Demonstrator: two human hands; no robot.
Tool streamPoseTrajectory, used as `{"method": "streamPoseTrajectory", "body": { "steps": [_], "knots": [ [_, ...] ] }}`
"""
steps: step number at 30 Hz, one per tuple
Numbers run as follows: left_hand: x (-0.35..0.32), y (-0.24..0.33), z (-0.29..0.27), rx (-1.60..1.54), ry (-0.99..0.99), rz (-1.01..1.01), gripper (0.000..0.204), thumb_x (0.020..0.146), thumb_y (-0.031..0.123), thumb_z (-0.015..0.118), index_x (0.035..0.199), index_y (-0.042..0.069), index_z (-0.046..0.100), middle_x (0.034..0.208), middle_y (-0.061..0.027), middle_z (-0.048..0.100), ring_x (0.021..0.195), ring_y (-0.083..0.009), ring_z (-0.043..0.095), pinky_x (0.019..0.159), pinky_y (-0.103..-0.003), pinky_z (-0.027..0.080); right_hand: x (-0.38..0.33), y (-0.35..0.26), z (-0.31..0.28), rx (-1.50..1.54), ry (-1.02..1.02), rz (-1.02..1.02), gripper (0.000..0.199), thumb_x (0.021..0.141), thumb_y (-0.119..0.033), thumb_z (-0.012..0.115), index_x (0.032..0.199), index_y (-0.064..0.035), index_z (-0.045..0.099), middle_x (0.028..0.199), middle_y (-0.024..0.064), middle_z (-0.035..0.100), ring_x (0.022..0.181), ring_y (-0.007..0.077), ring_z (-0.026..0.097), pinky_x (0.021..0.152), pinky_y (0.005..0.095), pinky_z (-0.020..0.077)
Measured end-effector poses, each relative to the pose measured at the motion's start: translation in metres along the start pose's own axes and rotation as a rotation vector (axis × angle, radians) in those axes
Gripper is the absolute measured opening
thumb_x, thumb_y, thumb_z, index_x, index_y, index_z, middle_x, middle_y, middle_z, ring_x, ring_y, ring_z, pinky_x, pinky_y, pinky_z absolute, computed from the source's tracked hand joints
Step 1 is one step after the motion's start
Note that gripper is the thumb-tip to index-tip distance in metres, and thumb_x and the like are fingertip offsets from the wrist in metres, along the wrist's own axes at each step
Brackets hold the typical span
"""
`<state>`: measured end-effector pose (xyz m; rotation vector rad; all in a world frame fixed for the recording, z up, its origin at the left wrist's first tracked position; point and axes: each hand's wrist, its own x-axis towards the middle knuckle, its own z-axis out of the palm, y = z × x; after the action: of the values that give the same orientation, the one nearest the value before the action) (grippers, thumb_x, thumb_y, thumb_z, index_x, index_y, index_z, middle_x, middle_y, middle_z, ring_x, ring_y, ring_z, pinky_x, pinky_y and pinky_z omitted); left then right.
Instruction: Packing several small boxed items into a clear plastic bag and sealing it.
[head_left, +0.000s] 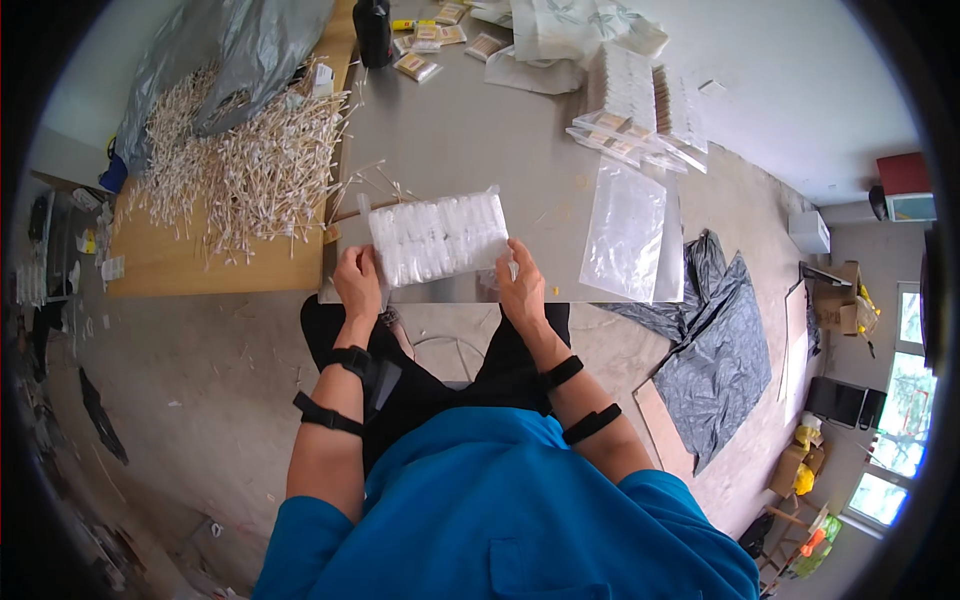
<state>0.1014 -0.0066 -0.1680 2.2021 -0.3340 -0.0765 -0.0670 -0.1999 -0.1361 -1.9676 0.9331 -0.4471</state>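
A clear plastic bag packed with rows of small white packets (440, 238) is held at the near edge of the grey table, slightly tilted up on its right. My left hand (357, 284) grips its lower left corner, fingers closed on the plastic. At the lower right corner my right hand (522, 284) pinches the bag's edge between thumb and fingers. What the packets contain is hard to make out through the plastic. To the right lies a flat, clear plastic bag (622, 230) on the table.
Loose cotton swabs (270, 165) form a big pile on the wooden table (160, 270) at left, partly under a grey plastic sheet (235, 60). Filled bags (625, 90) stand at the back right. Small packets (416, 67) and a black bottle (373, 32) are at the back.
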Motion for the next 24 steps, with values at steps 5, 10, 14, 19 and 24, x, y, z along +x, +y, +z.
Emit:
{"method": "streamPoseTrajectory", "body": {
  "steps": [5,10,14,19,24],
  "knots": [
    [-0.004,0.108,-0.016,-0.064,0.043,0.291,0.009,0.091,0.011,0.056,0.090,0.002,0.059,0.083,-0.0131,0.059,0.078,-0.0317,0.059,0.067,-0.039,0.046,-0.004,0.006,-0.018,-0.169,0.186,-0.047,0.036,0.090,-0.019,0.055,0.119,0.0039,0.054,0.123,0.0272,0.055,0.112,0.0404,0.054,0.097,0.0449,0.0416],
    [-0.009,0.198,-0.001,0.072,-0.062,0.759,0.007,0.083,0.006,0.061,0.089,0.004,0.059,0.086,-0.0087,0.059,0.076,-0.0252,0.059,0.065,-0.035,0.046,0.004,-0.037,-0.056,0.458,-0.058,0.638,0.053,0.099,-0.043,0.034,0.123,0.0013,0.053,0.130,0.0209,0.052,0.120,0.0338,0.050,0.094,0.0463,0.0434],
    [-0.028,0.230,0.012,0.265,-0.181,1.102,0.016,0.075,0.008,0.062,0.091,0.004,0.060,0.088,-0.0068,0.057,0.079,-0.0217,0.057,0.068,-0.034,0.045,0.009,-0.008,-0.063,1.341,-0.357,0.647,0.080,0.092,-0.069,0.019,0.141,-0.0069,0.034,0.141,0.0165,0.039,0.128,0.0346,0.041,0.100,0.0547,0.0386],
    [-0.074,0.190,0.023,0.386,-0.238,1.417,0.022,0.076,0.013,0.059,0.094,0.001,0.061,0.087,-0.0053,0.054,0.079,-0.0179,0.054,0.072,-0.032,0.044,-0.003,0.036,-0.057,1.568,-0.389,0.537,0.095,0.084,-0.078,0.014,0.142,-0.0048,0.032,0.138,0.0163,0.044,0.128,0.0316,0.042,0.105,0.0468,0.0367],
    [-0.119,0.147,0.038,0.403,-0.425,1.535,0.017,0.077,0.014,0.057,0.089,0.003,0.062,0.085,-0.0048,0.056,0.077,-0.0166,0.054,0.073,-0.031,0.043,-0.024,0.090,-0.069,1.528,-0.504,0.686,0.098,0.084,-0.078,0.019,0.142,-0.0005,0.032,0.138,0.0161,0.045,0.128,0.0288,0.043,0.107,0.0406,0.0340]
  ]
}}
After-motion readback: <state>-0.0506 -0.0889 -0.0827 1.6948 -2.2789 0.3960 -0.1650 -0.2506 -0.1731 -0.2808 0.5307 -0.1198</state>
